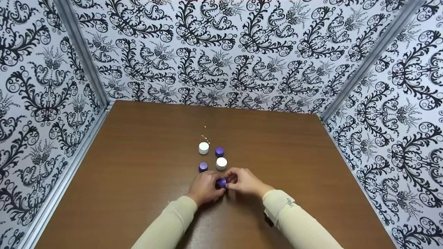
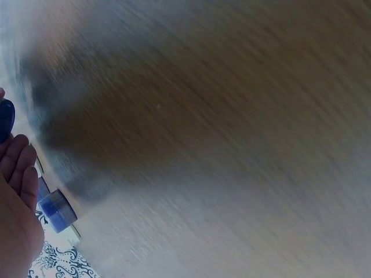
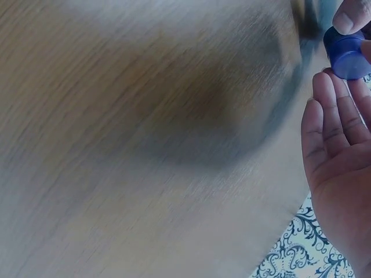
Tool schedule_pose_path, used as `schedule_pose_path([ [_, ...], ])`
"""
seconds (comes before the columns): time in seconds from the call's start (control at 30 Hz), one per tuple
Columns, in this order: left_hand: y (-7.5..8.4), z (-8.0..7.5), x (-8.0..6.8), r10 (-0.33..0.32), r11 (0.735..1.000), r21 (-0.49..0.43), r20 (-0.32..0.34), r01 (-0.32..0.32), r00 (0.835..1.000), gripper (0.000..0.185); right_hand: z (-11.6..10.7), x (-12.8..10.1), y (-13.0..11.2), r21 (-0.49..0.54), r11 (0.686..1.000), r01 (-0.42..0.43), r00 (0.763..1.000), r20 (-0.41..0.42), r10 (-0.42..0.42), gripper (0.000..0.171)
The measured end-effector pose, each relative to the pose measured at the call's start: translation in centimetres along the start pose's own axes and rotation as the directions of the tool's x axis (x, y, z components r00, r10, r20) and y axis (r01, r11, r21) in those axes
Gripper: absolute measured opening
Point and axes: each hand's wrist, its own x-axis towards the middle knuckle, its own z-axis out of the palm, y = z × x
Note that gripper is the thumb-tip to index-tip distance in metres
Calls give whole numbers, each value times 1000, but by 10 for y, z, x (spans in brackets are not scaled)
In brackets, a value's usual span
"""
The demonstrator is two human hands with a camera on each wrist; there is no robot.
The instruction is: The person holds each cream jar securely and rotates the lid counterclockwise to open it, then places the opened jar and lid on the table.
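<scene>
A small purple cap (image 1: 221, 183), tipped sideways, sits pinched just above the table.

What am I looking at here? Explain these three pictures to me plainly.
No machine: a person works bare-handed, wearing three cameras. The wide picture comes from the head; the two blurry ones come from the wrists. On the brown table, walled by patterned panels, stand two white caps and two purple caps. The left hand and right hand meet around a third purple cap. The right wrist view shows fingertips pinching it.
</scene>
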Motion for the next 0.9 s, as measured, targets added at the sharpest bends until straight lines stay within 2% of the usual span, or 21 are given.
schedule_pose_path([
  [0.2, -1, 2, 0, 2, 1000, 1, -9, -2, 1000, 33, 0, -1, 0, -26, 999, 25, 999, -22, -25, 23],
  [0.5, -1, 1, 1, -8, 1000, -2, -6, 8, 1000, 31, 1, -1, 1, -81, 997, -19, 999, -27, 17, 22],
  [0.67, -1, 1, 1, -4, 1000, 10, -11, 4, 1000, 31, 1, 0, -1, -57, 998, -10, 1000, -25, 9, 18],
  [0.9, -2, 3, 1, 8, 1000, 3, -14, -8, 1000, 32, 2, 1, 0, -18, 1000, 7, 1000, -15, -7, 22],
])
